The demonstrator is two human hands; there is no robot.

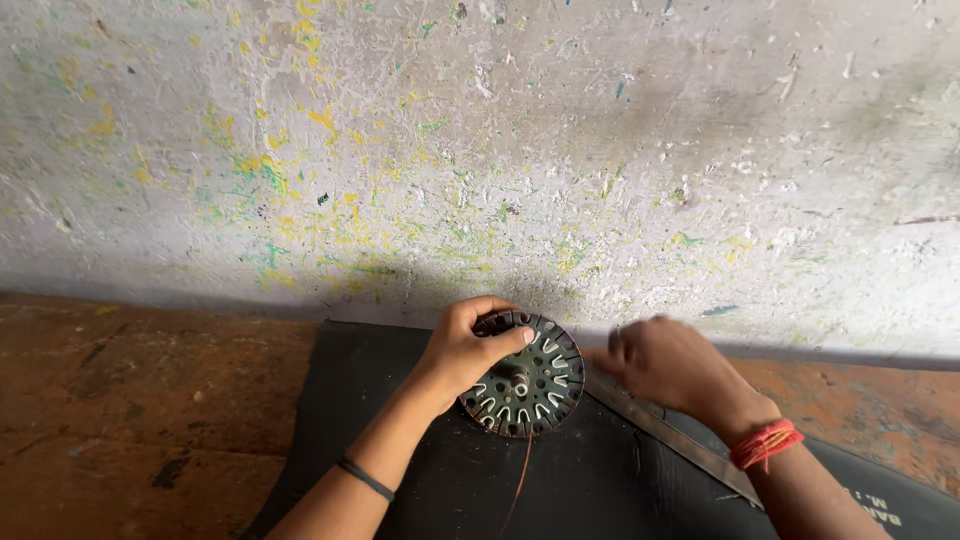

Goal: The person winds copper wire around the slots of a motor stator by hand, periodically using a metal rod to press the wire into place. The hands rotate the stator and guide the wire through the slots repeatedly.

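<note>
Wall (560, 150): pale, scuffed, flecked yellow and green. Floor (120, 400): worn reddish-brown. Black rubber sheet (420, 480) laid against the wall, white lettering at its right edge. Round slotted metal stator (525, 375) on the sheet, copper wire (520, 480) trailing; left hand (465, 350) grip closed on its rim. Right hand (670, 365) blurred, grip undeterminable, above a flat metal strip (670, 435).
</note>
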